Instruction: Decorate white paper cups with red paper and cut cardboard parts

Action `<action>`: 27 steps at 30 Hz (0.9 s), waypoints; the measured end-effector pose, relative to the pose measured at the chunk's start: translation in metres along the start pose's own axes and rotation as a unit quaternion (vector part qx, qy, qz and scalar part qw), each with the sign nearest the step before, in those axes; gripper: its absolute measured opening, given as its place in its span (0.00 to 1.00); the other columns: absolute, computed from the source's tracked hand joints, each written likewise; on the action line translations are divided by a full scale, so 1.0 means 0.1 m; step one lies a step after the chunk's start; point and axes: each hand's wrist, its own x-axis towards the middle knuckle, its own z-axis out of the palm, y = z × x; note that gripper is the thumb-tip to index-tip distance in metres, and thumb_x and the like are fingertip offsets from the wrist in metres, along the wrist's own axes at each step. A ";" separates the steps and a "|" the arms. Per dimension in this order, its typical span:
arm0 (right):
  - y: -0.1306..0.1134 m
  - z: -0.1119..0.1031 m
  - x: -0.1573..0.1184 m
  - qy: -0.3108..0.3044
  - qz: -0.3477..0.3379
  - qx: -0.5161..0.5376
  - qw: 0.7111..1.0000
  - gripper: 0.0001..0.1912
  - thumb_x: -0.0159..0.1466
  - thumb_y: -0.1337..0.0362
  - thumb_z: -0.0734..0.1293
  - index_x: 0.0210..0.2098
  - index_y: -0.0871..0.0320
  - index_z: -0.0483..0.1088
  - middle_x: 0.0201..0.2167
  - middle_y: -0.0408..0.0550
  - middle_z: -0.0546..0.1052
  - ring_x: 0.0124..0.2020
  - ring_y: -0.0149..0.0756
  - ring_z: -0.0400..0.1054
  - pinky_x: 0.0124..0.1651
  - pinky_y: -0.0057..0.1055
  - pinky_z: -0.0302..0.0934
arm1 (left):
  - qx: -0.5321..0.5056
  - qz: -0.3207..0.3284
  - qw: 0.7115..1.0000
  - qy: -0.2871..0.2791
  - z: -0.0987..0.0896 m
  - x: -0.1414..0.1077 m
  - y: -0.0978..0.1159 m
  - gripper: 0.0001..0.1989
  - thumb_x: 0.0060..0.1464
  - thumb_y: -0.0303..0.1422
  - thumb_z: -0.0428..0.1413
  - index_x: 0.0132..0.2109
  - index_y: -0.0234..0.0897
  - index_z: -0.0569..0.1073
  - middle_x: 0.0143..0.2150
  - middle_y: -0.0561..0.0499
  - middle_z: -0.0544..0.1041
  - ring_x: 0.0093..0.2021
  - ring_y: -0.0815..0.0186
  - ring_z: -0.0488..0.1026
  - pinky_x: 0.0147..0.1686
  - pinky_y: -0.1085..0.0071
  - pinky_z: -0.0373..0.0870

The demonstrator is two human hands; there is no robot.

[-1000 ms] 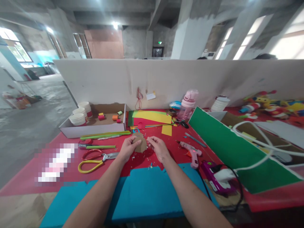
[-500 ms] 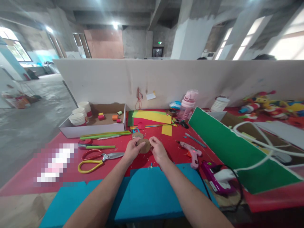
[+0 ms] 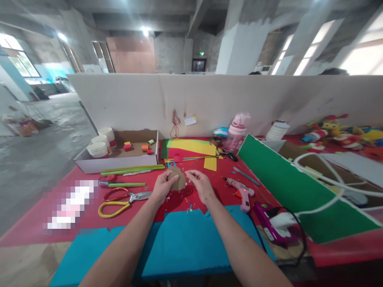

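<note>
Between the thumb and fingers of my left hand (image 3: 163, 185) is a round brown cardboard disc (image 3: 178, 180), its face tipped toward me. My right hand (image 3: 201, 184) is just right of the disc, a small gap from its edge, with thumb and fingertips pinched together. Whatever is in that pinch is too small to make out. Small pale scraps (image 3: 190, 208) are scattered on the red table cover (image 3: 215, 195) beneath both hands. Scissors with one red and one yellow handle (image 3: 130, 200) lie left of my left hand.
Right of my hands lie a pink glue gun (image 3: 243, 194) and a purple power strip (image 3: 273, 227) with cables. A green-sided box (image 3: 296, 187) stands beyond. Behind are coloured paper sheets (image 3: 191, 148), a pink bottle (image 3: 237, 129) and a white-walled tray (image 3: 119, 164). Blue board (image 3: 185, 243) lines the front.
My right hand has come away from the disc's right edge. The disc has shifted slightly left and up in my left hand, and a second cardboard piece behind it no longer shows separately.
</note>
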 end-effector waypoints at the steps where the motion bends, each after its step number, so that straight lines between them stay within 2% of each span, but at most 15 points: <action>1: -0.02 0.01 -0.01 -0.014 -0.005 -0.010 1.000 0.15 0.53 0.52 0.70 0.33 0.57 0.74 0.29 0.45 0.75 0.30 0.32 0.65 0.36 0.29 0.60 | 0.002 -0.002 1.000 -0.006 0.00 0.00 0.00 0.20 0.42 0.43 0.64 0.39 0.32 0.75 0.33 0.49 0.78 0.32 0.66 0.73 0.34 0.72 0.68; 3: -0.04 0.02 -0.02 -0.029 -0.014 -0.029 0.999 0.14 0.52 0.53 0.70 0.32 0.57 0.74 0.28 0.45 0.75 0.30 0.33 0.66 0.35 0.29 0.60 | 0.005 -0.008 1.000 -0.018 0.00 -0.01 0.01 0.20 0.41 0.43 0.64 0.37 0.32 0.75 0.31 0.49 0.78 0.31 0.66 0.73 0.32 0.73 0.68; 7: -0.06 0.01 -0.02 -0.016 -0.029 -0.060 0.998 0.12 0.51 0.55 0.71 0.26 0.58 0.72 0.24 0.43 0.73 0.27 0.31 0.64 0.32 0.28 0.58 | 0.004 -0.016 0.999 -0.030 0.00 -0.02 0.03 0.20 0.41 0.42 0.65 0.37 0.32 0.75 0.31 0.49 0.77 0.29 0.67 0.72 0.31 0.74 0.67; 14: -0.06 0.03 -0.05 -0.081 0.053 0.034 0.995 0.16 0.50 0.51 0.71 0.26 0.57 0.67 0.23 0.41 0.69 0.25 0.30 0.62 0.30 0.27 0.58 | -0.029 -0.033 0.998 -0.052 0.01 -0.04 0.06 0.18 0.41 0.40 0.65 0.36 0.32 0.74 0.31 0.49 0.77 0.30 0.69 0.72 0.31 0.75 0.67; 21: -0.02 0.12 -0.06 -0.057 -0.019 0.016 0.998 0.15 0.56 0.50 0.66 0.28 0.55 0.61 0.24 0.40 0.65 0.27 0.32 0.60 0.30 0.27 0.58 | -0.115 -0.077 0.989 -0.056 0.04 -0.06 0.08 0.18 0.40 0.41 0.66 0.34 0.33 0.73 0.27 0.52 0.76 0.25 0.71 0.71 0.25 0.76 0.66; 27: -0.02 0.11 -0.06 -0.041 -0.096 -0.053 0.993 0.11 0.61 0.53 0.63 0.30 0.54 0.62 0.27 0.41 0.65 0.29 0.32 0.60 0.33 0.27 0.57 | -0.149 -0.063 0.986 -0.032 0.08 -0.05 0.06 0.18 0.41 0.41 0.65 0.35 0.33 0.72 0.26 0.53 0.75 0.25 0.70 0.71 0.26 0.76 0.66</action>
